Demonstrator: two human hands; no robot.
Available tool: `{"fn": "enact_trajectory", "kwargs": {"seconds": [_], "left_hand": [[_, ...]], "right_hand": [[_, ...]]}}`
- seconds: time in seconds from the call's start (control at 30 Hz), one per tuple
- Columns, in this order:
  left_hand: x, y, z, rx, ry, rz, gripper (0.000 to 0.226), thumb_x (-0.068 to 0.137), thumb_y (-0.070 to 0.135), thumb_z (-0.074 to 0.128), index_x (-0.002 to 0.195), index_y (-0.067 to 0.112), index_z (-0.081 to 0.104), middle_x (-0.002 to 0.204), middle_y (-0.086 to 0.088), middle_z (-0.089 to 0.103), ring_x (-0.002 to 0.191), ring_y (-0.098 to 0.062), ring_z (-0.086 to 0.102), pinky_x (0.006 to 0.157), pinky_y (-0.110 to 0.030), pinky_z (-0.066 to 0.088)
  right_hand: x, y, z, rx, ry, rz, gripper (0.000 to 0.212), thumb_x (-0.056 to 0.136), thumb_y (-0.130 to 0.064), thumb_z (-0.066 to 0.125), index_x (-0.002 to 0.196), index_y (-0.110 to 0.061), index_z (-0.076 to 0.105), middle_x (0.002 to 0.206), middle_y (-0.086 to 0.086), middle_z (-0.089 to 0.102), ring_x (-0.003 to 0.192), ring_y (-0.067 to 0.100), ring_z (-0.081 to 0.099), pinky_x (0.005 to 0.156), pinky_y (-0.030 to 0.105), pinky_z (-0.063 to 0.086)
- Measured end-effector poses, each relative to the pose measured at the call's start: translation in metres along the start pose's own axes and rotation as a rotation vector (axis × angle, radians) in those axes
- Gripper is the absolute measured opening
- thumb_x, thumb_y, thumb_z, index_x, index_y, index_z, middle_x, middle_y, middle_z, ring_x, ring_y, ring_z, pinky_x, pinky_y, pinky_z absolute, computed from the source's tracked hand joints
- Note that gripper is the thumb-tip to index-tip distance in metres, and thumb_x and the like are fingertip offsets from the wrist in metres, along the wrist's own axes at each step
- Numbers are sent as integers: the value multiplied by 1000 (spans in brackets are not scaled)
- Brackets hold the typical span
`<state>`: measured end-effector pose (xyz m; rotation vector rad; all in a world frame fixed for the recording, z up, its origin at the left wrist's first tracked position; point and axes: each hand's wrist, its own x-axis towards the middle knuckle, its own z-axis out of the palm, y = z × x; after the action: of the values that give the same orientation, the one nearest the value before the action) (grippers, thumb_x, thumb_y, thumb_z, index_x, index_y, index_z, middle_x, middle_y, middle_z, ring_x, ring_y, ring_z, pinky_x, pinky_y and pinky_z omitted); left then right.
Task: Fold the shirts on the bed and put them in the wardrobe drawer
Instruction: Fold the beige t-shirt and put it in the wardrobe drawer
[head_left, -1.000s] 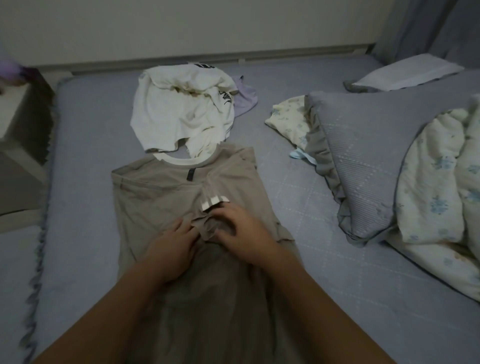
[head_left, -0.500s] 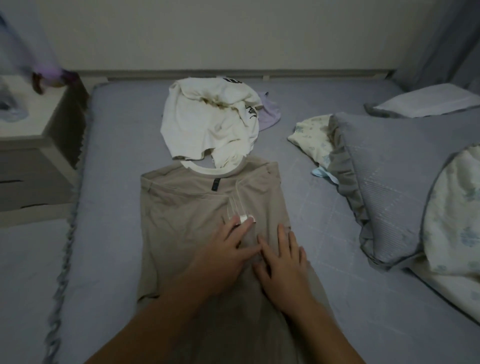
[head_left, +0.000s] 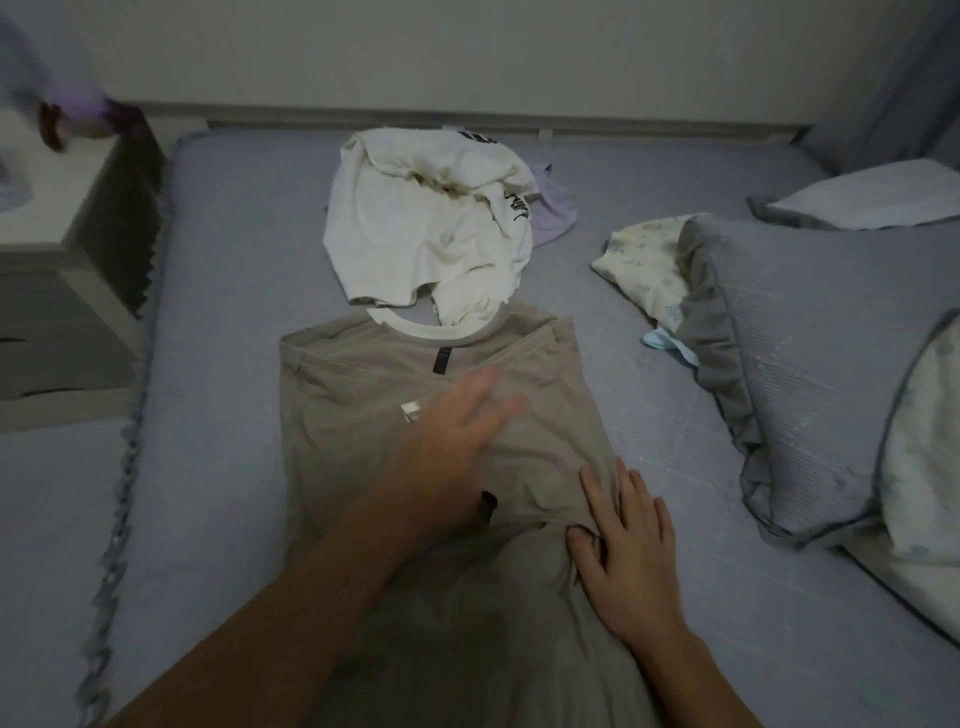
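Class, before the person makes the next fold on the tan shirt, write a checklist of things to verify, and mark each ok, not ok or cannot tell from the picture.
1. Tan shirt lies flat on the bed, collar away from the person: ok.
2. Both side edges folded inward: ok.
3. Left hand flat on the shirt, fingers straight: ok; it is blurred.
4. Right hand flat at the shirt's right edge: ok.
5. White shirt clear of the tan one: not ok; it overlaps the collar.
6. Lower hem straight: cannot tell, out of view.
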<state>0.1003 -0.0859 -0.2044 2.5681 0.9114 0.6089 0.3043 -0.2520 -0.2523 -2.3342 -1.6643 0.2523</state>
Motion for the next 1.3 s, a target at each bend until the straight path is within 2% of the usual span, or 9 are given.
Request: {"fn": "enact_trajectory", "kwargs": {"seconds": [0.13, 0.37, 0.47, 0.57, 0.7, 0.87, 1.0, 1.2, 1.3], "left_hand": [[-26, -7, 16, 314, -397, -90, 60, 96, 24, 41, 152, 36, 24, 164, 3, 13, 150, -16, 7, 120, -44, 8], [-154, 55, 14, 190, -150, -402, 58, 94, 41, 30, 144, 19, 48, 153, -14, 40, 141, -36, 36, 111, -56, 30], [-203, 84, 19, 156, -104, -514, 67, 92, 51, 36, 149, 17, 40, 158, -19, 26, 144, -41, 25, 115, -57, 21], [-236, 110, 19, 107, -88, -763, 88, 87, 53, 59, 156, 17, 17, 162, -19, 5, 147, -38, 9, 117, -53, 13], [-267, 137, 3, 36, -17, -1004, 109, 74, 57, 73, 155, 16, 12, 154, -21, 18, 135, -41, 25, 108, -54, 28], [-307, 155, -17, -226, -13, -1253, 123, 62, 65, 78, 151, 25, 3, 142, -17, 23, 127, -41, 31, 103, -54, 33], [-330, 184, -18, -476, -97, -1303, 135, 59, 48, 89, 152, 22, -4, 144, -26, 30, 129, -43, 38, 107, -47, 34], [-337, 213, 2, -455, 5, -1256, 87, 77, 16, 66, 148, 19, 17, 129, -19, 54, 116, -41, 54, 93, -41, 44], [-359, 215, 0, -574, 248, -1314, 54, 79, 1, 54, 129, 19, 41, 112, -16, 62, 93, -31, 58, 76, -35, 45]], "right_hand": [[0, 5, -3, 45, -17, -36, 63, 95, -55, 28, 154, -43, 10, 164, -3, 10, 152, 18, 7, 121, 46, 7], [-10, 5, -13, -20, -169, 1, 71, 99, -59, 22, 156, -30, -9, 166, 2, -6, 152, 20, -4, 122, 45, -2], [-52, 11, -20, -29, -182, 12, 74, 101, -54, 30, 157, -27, -10, 166, 3, -6, 152, 21, -2, 123, 45, 0], [-112, 25, -35, 31, -145, 82, 76, 99, -46, 45, 157, -15, 10, 163, 9, 18, 148, 27, 21, 121, 45, 17], [-214, 53, -56, 122, 28, 247, 68, 89, -53, 54, 141, -11, 45, 138, 14, 54, 125, 33, 51, 105, 45, 41], [-301, 60, -37, 5, -208, 222, 94, 80, -80, 20, 156, -29, -1, 163, -8, -12, 151, 18, -9, 121, 42, -9], [-290, 59, -34, -72, -289, 233, 88, 84, -79, 18, 156, -32, -2, 157, -12, -31, 148, 19, -25, 119, 46, -16], [-284, 70, -23, -58, -242, 208, 81, 89, -75, 13, 155, -29, 21, 158, -14, -27, 149, 18, -20, 119, 45, -15], [-286, 69, -30, 82, -144, 176, 61, 91, -63, 45, 139, -24, 46, 166, -4, 3, 152, 21, -3, 117, 39, -10]]}}
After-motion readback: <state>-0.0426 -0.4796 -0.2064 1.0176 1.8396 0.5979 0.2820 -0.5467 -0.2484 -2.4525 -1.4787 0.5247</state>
